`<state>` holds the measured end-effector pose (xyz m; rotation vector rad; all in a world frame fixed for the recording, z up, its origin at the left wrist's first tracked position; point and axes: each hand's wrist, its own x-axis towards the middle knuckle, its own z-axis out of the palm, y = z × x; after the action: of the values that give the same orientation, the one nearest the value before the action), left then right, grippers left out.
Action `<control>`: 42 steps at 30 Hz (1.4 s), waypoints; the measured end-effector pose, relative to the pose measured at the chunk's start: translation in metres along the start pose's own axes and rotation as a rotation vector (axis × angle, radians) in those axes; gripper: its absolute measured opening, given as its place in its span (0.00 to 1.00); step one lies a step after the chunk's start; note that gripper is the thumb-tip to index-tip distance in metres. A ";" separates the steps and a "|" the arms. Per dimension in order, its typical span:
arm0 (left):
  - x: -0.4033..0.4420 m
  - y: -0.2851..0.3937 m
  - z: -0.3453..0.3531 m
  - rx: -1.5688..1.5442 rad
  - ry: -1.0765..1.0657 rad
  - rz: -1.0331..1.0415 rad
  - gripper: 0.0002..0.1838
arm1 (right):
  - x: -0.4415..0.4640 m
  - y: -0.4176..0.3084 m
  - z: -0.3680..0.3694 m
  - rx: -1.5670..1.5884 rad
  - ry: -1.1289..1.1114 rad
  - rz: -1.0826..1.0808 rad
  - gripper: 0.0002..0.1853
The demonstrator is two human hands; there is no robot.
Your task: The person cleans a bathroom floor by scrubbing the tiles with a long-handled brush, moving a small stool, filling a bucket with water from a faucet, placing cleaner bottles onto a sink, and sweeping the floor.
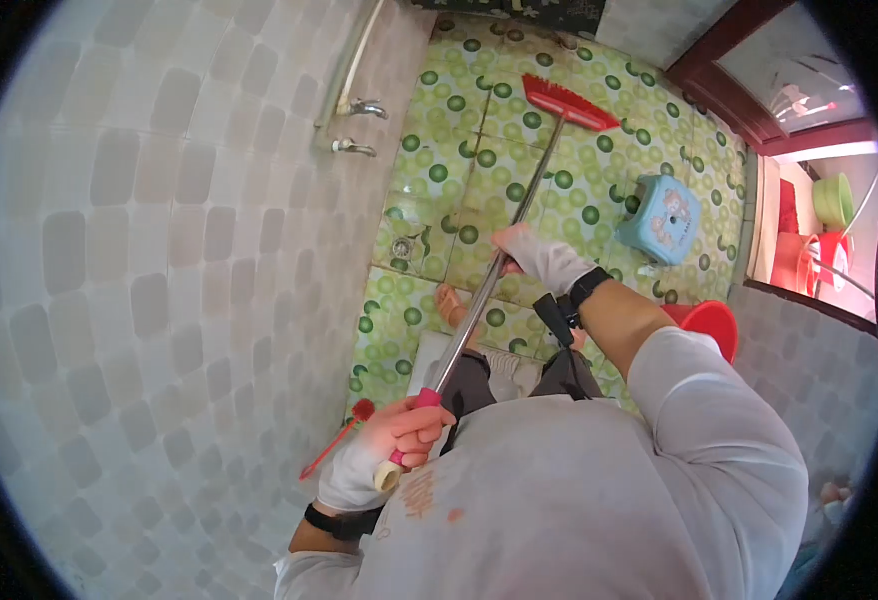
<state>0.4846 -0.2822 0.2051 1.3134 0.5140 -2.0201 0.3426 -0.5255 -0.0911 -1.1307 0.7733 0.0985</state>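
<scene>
A long-handled broom [534,190] runs from my body out to the far part of the floor. Its red bristled head [569,103] rests on or just over the green-dotted tiles [439,205]; which one I cannot tell. Low on the pole, my left hand [406,437] wraps around the pink grip near the cream-coloured end. My right hand [534,255] closes around the metal pole about midway along. Both hands wear whitish fingerless coverings, with black straps at the wrists.
A blue stool [665,220] stands on the right, with a red bucket [711,328] nearer me. Two taps [362,107] jut from the left wall above a floor drain [402,247]. A red brush [361,410] is near my left hand. The doorway shows several colourful buckets [797,262].
</scene>
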 end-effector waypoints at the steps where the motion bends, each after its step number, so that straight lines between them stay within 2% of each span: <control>1: -0.001 -0.007 -0.021 0.058 -0.058 -0.016 0.12 | -0.010 -0.016 0.011 -0.507 -0.054 -0.149 0.10; 2: -0.010 -0.019 -0.032 0.051 -0.044 -0.016 0.12 | -0.016 -0.026 0.026 -1.009 -0.106 -0.306 0.07; 3: -0.023 -0.036 -0.042 0.182 0.095 -0.004 0.10 | -0.020 -0.024 0.051 -1.215 0.022 -0.596 0.03; 5: -0.059 -0.063 -0.044 0.229 0.347 0.007 0.08 | 0.003 -0.037 0.131 -0.157 0.167 0.534 0.02; 6: -0.080 -0.077 -0.038 0.161 0.427 0.010 0.09 | 0.007 -0.012 0.146 -0.249 -0.093 0.154 0.04; 8: -0.123 -0.101 -0.025 0.042 0.551 0.024 0.10 | 0.001 0.008 0.187 -0.338 -0.402 -0.368 0.10; 10: -0.165 -0.116 -0.018 -0.033 0.622 0.040 0.11 | -0.015 -0.017 0.239 -0.334 -0.460 -0.521 0.15; 11: -0.184 -0.121 -0.017 -0.057 0.648 0.051 0.11 | -0.038 -0.047 0.253 -0.093 -0.337 -0.102 0.18; 12: -0.203 -0.129 -0.025 -0.063 0.568 0.014 0.11 | -0.058 -0.069 0.260 0.145 -0.209 0.322 0.21; 14: -0.228 -0.134 -0.028 -0.082 0.486 -0.025 0.11 | -0.078 -0.082 0.259 0.135 -0.202 0.319 0.23; 16: -0.233 -0.121 -0.016 -0.057 0.455 -0.076 0.15 | -0.089 -0.092 0.247 0.106 -0.188 0.312 0.26; 18: -0.221 -0.107 0.006 0.167 0.570 0.113 0.14 | -0.094 -0.104 0.214 0.215 -0.205 0.299 0.29; 20: -0.204 -0.092 0.021 0.166 0.539 0.321 0.14 | -0.114 -0.134 0.161 -0.276 -0.171 0.052 0.29; 21: -0.194 -0.079 0.035 0.232 0.541 0.327 0.15 | -0.124 -0.145 0.143 -0.295 -0.157 0.040 0.29; 22: -0.188 -0.071 0.048 0.296 0.545 0.334 0.16 | -0.135 -0.155 0.128 -0.668 -0.077 -0.162 0.26; 23: -0.180 -0.071 0.049 0.441 0.490 0.540 0.18 | -0.149 -0.165 0.118 -1.038 0.008 -0.364 0.24; 24: -0.172 -0.069 0.051 0.586 0.429 0.747 0.20 | -0.165 -0.175 0.114 -1.057 0.022 -0.369 0.24; 25: -0.176 -0.055 0.077 0.597 0.425 0.634 0.23 | -0.183 -0.184 0.113 -0.992 0.076 -0.910 0.21; 26: -0.180 -0.038 0.105 0.609 0.418 0.521 0.26 | -0.197 -0.193 0.110 -0.942 0.092 -1.184 0.19; 27: -0.173 -0.031 0.116 0.518 0.246 0.569 0.27 | -0.211 -0.203 0.108 -0.904 0.132 -1.458 0.17; 29: -0.156 -0.012 0.144 0.437 -0.036 0.569 0.32 | -0.232 -0.220 0.097 -0.882 0.097 -1.139 0.13; 30: -0.144 0.002 0.161 0.443 -0.149 0.527 0.34 | -0.244 -0.234 0.080 -0.900 0.184 -1.118 0.12; 31: -0.130 0.011 0.174 0.606 -0.167 0.647 0.31 | -0.253 -0.248 0.057 -0.916 0.267 -1.093 0.12; 32: -0.112 0.018 0.184 0.763 -0.183 0.769 0.28 | -0.263 -0.252 0.030 -0.816 0.379 -1.188 0.11; 33: -0.081 0.024 0.199 0.915 -0.106 0.973 0.25 | -0.290 -0.258 0.010 -0.669 0.488 -1.244 0.12; 34: -0.038 0.029 0.213 1.055 -0.020 1.177 0.25 | -0.302 -0.256 -0.014 -0.434 0.475 -1.221 0.15; 35: 0.021 0.033 0.220 0.978 -0.112 1.279 0.33 | -0.341 -0.260 -0.027 -0.183 0.366 -1.136 0.13; 36: 0.071 0.029 0.239 1.075 0.120 1.316 0.43 | -0.380 -0.264 -0.040 0.081 0.280 -1.051 0.12; 37: 0.122 0.026 0.256 1.177 0.222 1.560 0.51 | -0.406 -0.256 -0.046 0.019 0.390 -1.194 0.11; 39: 0.165 -0.009 0.309 1.031 0.126 1.687 0.35 | -0.457 -0.240 -0.059 -0.115 0.679 -1.450 0.11; 40: 0.189 -0.018 0.321 1.022 0.111 1.675 0.35 | -0.471 -0.230 -0.084 -0.035 0.265 -1.639 0.13; 42: 0.237 -0.030 0.341 1.186 0.122 1.678 0.13 | -0.520 -0.213 -0.096 -0.121 0.133 -1.492 0.17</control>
<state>0.1783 -0.5542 0.1311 1.4814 -1.5172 -0.5879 0.0032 -0.5453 0.3659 -1.5857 -0.1160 -1.1926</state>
